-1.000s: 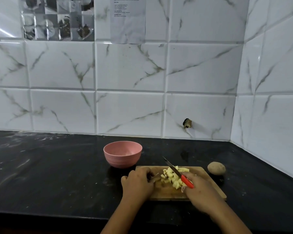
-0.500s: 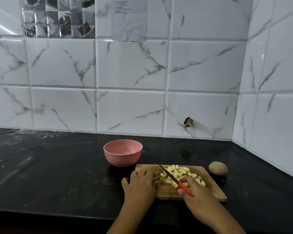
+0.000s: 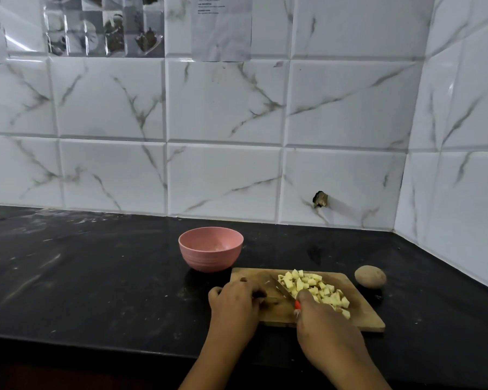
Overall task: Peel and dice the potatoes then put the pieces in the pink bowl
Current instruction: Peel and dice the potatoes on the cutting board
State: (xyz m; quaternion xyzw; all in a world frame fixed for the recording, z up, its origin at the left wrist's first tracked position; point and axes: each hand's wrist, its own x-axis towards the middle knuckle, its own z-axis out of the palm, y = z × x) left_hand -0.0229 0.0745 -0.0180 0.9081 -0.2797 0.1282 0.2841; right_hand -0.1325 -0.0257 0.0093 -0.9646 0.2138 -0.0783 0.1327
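Observation:
A wooden cutting board (image 3: 361, 316) lies on the black counter. On it sits a heap of diced potato pieces (image 3: 312, 287). My right hand (image 3: 326, 330) grips a red-handled knife (image 3: 282, 291), its blade lying low at the left side of the heap. My left hand (image 3: 235, 306) rests on the board's left end with fingers curled; whether it holds anything is hidden. The pink bowl (image 3: 210, 248) stands just behind the board's left corner and looks empty. One unpeeled potato (image 3: 370, 276) lies on the counter right of the board.
The black counter (image 3: 82, 277) stretches wide to the left. White marble tiles form the back wall (image 3: 223, 122) and the right wall (image 3: 462, 192), meeting in a corner. The counter's front edge runs below my wrists.
The knife blade has dropped lower and swung left of the heap. The diced pieces now lie spread further right on the board. My left hand has slid slightly left.

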